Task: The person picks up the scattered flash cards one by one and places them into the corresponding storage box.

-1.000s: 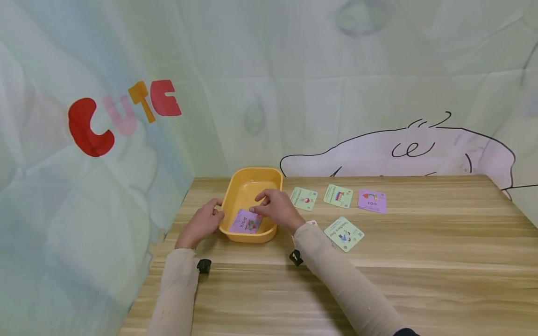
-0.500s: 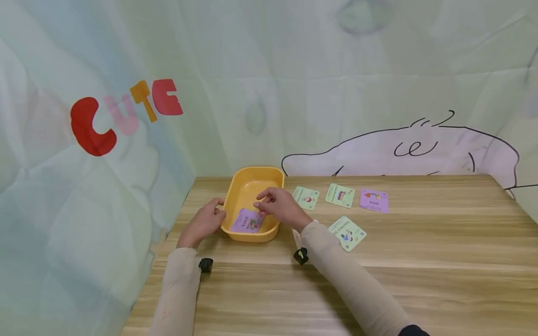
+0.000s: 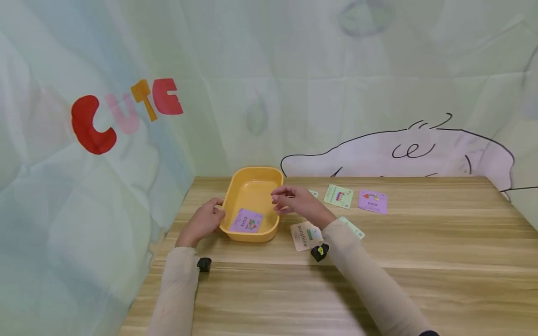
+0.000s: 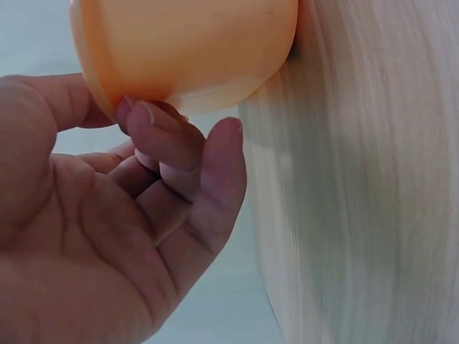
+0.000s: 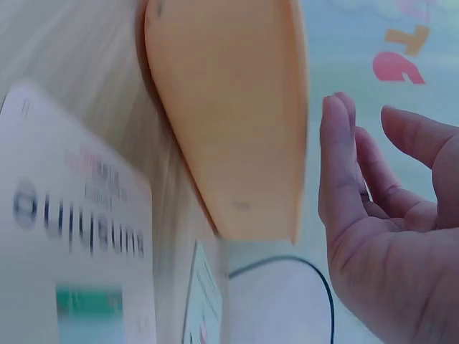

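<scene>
A yellow plastic tray (image 3: 252, 237) stands at the back left of the wooden table. My left hand (image 3: 201, 221) pinches its left rim between thumb and fingers, as the left wrist view shows on the tray wall (image 4: 186, 50). Inside the tray, near its front end, lies a purple "park" card (image 3: 247, 220). By the tray's right rim my right hand (image 3: 303, 204) hovers with loosely bent fingers and holds nothing. Below that hand is a pale "sunshine" card (image 3: 304, 234) on the table, also visible in the right wrist view (image 5: 86, 222).
Along the back lie a green card (image 3: 338, 196) and a purple "zoo" card (image 3: 372, 201). Another green card (image 3: 313, 192) is mostly covered by the right hand. The right forearm partly hides a further green card (image 3: 353, 227). A printed cloth (image 3: 235, 116) hangs behind the table.
My right hand has moved right, from above the "park" card to the tray's right rim, uncovering the "sunshine" card. The left hand keeps its hold and the "park" card stays in the tray.
</scene>
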Action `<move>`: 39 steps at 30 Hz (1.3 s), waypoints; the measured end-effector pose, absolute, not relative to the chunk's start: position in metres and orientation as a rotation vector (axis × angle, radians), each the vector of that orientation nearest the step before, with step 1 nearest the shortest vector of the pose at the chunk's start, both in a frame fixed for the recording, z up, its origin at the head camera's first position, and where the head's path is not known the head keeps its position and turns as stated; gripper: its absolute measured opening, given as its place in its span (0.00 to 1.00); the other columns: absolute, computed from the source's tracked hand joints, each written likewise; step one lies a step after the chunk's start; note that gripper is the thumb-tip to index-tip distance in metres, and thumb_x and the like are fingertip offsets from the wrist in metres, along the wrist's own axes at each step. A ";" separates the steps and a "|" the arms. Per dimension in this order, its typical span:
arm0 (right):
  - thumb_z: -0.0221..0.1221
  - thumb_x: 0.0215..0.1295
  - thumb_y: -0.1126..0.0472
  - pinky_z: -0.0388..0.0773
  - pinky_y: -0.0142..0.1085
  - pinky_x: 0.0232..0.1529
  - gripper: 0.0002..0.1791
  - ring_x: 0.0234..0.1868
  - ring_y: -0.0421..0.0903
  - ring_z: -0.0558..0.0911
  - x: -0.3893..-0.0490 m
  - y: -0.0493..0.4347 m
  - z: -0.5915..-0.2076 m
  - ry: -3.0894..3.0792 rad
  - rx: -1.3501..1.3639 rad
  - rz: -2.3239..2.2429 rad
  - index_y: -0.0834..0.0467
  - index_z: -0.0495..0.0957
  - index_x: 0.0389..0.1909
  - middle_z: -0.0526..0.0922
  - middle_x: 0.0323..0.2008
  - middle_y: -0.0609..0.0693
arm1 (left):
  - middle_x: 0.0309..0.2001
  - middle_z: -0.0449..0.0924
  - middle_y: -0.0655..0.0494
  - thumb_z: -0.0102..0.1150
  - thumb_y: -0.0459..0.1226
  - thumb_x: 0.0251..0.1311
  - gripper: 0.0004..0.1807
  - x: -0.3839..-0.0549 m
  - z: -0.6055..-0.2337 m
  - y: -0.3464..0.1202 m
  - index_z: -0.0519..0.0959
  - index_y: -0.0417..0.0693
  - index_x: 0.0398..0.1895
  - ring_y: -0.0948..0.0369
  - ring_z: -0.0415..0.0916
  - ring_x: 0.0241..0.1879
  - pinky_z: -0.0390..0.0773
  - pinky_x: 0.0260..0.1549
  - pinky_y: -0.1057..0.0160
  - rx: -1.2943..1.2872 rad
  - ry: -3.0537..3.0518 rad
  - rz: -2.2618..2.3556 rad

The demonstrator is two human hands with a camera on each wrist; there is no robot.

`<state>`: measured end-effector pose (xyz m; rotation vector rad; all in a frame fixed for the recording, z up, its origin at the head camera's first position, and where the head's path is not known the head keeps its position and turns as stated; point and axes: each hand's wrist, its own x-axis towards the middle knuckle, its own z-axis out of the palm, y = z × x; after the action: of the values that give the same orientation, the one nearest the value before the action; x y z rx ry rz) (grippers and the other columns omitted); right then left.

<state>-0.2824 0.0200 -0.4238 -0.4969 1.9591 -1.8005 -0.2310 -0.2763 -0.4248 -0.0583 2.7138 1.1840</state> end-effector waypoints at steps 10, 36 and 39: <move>0.56 0.76 0.56 0.80 0.52 0.57 0.19 0.55 0.65 0.81 -0.285 0.071 -0.422 2.098 -0.503 -1.711 0.62 0.76 0.60 0.79 0.56 0.67 | 0.35 0.76 0.46 0.43 0.37 0.72 0.24 -0.231 -0.425 -0.277 0.65 0.37 0.69 0.54 0.75 0.30 0.78 0.31 0.59 -0.048 2.709 1.194; 0.60 0.72 0.60 0.83 0.45 0.50 0.22 0.50 0.59 0.81 -0.297 0.181 -0.434 2.457 -0.319 -1.549 0.69 0.74 0.61 0.80 0.49 0.63 | 0.36 0.77 0.46 0.44 0.38 0.74 0.23 -0.231 -0.424 -0.277 0.66 0.41 0.69 0.54 0.76 0.31 0.79 0.32 0.59 -0.098 2.681 1.222; 0.60 0.72 0.61 0.84 0.41 0.46 0.22 0.47 0.57 0.83 -0.298 0.190 -0.436 2.494 -0.295 -1.527 0.69 0.74 0.61 0.80 0.46 0.60 | 0.36 0.77 0.46 0.44 0.38 0.74 0.23 -0.231 -0.424 -0.276 0.66 0.41 0.68 0.54 0.76 0.32 0.79 0.33 0.58 -0.089 2.687 1.218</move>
<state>-0.2984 0.1902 -0.4361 -0.2948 2.4945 -1.5267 -0.2310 -0.2763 -0.4242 -0.0885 2.6865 1.2181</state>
